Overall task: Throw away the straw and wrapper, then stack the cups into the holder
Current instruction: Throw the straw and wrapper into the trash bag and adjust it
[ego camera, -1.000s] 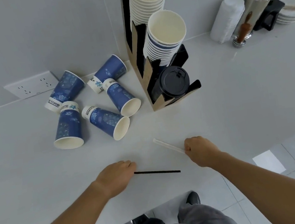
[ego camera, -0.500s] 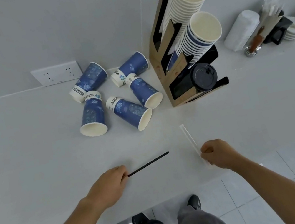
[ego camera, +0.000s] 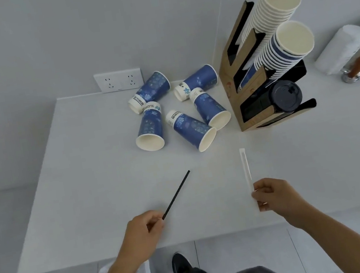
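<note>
Hands at the counter (ego camera: 89,199) edge: the left hand (ego camera: 142,232) pinches one end of a thin black straw (ego camera: 176,194), the right hand (ego camera: 273,194) grips a flat white paper wrapper (ego camera: 246,170) by its lower end. Beyond, five blue patterned paper cups (ego camera: 179,112) lie toppled beside a cardboard holder (ego camera: 250,91) stacked with more. Items at far right are cut off.

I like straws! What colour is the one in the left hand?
Black. The straw shows best in the head view.
</note>
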`<state>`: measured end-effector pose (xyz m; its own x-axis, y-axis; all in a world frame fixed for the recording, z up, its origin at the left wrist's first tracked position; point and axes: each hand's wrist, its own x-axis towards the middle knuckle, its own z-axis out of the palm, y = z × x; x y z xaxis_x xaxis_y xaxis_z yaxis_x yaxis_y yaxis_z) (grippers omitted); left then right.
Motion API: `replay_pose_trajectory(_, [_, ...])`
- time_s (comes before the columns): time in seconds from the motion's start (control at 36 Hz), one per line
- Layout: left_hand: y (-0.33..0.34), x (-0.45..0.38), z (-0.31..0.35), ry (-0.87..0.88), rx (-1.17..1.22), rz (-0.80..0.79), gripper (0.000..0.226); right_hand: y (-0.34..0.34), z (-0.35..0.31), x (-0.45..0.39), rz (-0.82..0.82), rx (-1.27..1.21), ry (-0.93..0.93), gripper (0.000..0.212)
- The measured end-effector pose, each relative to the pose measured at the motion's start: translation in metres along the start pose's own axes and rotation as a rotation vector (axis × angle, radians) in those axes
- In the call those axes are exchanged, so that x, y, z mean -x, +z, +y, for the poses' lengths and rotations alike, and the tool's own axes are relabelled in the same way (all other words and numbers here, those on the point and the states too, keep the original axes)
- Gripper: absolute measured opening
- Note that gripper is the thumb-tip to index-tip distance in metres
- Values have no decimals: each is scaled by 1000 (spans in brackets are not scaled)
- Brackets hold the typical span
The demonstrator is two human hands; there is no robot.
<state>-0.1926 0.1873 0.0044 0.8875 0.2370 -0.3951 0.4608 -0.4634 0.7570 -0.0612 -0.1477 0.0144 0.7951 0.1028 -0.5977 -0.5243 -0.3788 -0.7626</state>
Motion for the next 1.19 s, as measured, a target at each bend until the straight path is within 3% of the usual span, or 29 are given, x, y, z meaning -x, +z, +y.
replay_pose_trajectory(0.17, [13, 36, 4, -97, 170, 135, 30, -8, -3, 2, -102, 24, -33, 7])
replay_pose_trajectory(0.58, [50, 150, -8, -297, 266, 374, 24, 32, 7, 23, -368, 118, -60, 9])
replay_pose_trajectory(0.97, [34, 271, -72, -498, 559, 751, 30, 145, -1, 63, -608, 341, -121, 10])
replay_pose_trajectory(1.19, [11, 329, -131, -586, 644, 824, 30, 240, 2, 113, -670, 361, -91, 13])
